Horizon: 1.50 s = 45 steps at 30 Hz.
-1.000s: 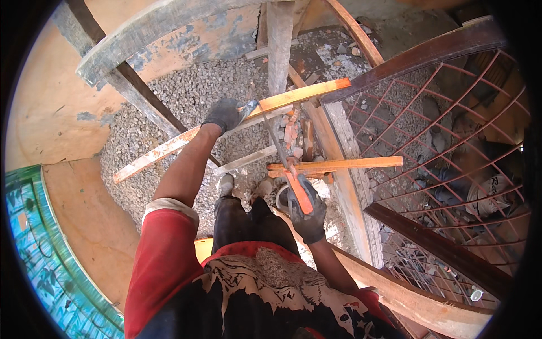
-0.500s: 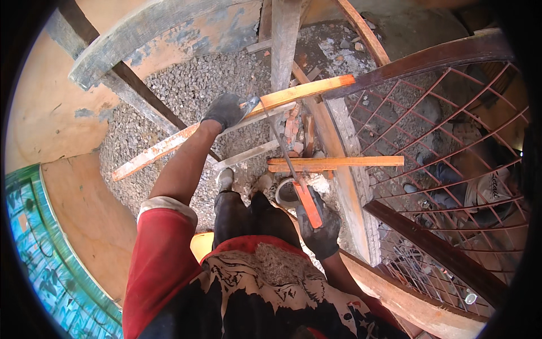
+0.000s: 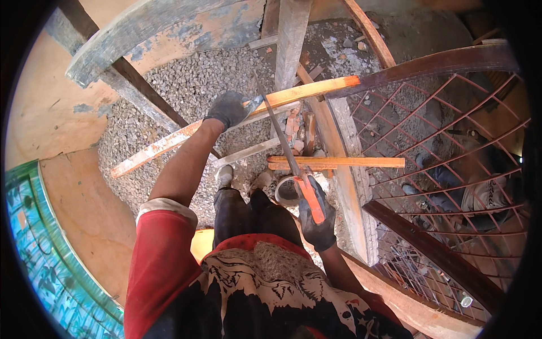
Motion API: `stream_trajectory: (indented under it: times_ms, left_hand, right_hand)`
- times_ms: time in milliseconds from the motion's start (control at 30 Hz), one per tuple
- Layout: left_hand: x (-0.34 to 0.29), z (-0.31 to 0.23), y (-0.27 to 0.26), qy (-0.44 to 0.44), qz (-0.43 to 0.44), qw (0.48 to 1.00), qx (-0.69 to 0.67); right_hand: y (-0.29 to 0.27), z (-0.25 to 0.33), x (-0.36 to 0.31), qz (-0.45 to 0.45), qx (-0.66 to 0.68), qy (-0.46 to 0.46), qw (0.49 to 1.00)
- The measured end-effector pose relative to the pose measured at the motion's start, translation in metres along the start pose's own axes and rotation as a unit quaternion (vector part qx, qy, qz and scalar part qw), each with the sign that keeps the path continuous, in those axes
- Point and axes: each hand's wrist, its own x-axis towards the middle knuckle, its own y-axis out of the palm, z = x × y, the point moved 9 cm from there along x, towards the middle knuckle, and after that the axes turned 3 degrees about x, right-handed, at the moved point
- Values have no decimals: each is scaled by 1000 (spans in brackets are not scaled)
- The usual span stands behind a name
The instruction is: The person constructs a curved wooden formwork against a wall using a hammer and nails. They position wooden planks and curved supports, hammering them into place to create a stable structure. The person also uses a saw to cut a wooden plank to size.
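My left hand, in a dark glove, is closed around a long wooden strip that slants across the view, orange at its right end and whitish at its left. A small grey-blue piece shows beside its fingers; its kind I cannot make out. In my right hand, also gloved, is a handsaw with an orange handle. The saw's narrow blade crosses the strip just right of my left hand, its tip reaching past the far edge.
Below the strip lies another orange-edged board, near a round grey bucket. Gravel covers the ground. A wooden post stands ahead. To the right is a dark-framed metal lattice, with a person behind it.
The saw has slid forward, away from me, so more of its blade lies beyond the strip. My right hand has moved slightly up with it; my left hand keeps its hold.
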Motion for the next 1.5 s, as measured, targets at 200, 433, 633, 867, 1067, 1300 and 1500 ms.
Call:
stream_trajectory:
  times_ms: [200,433,633,867,1067,1300,1500]
  left_hand:
    - [7,-3,4,18,17,999,32]
    - [8,6,12,30,23,999,33]
    - [2,-11,0,74,29,996,32]
    - [2,-4,16,189,-100,975,62]
    - [-7,-26,8,213,-76,974,-12]
    - [-2,-10,16,146,-27,986,71]
    - [3,-8,18,170,-8,985,34]
  right_hand:
    - [25,-26,86,-67,-79,-82,991]
    - [-3,-9,-13,-14,68,23,997]
    - [26,-8,105,-108,-39,-136,984]
    - [-4,1,-19,-87,-5,-100,991]
    - [32,-39,113,-188,39,-92,977]
    - [12,-11,5,-136,-14,-56,989]
    - [-7,3,35,-147,35,-82,985]
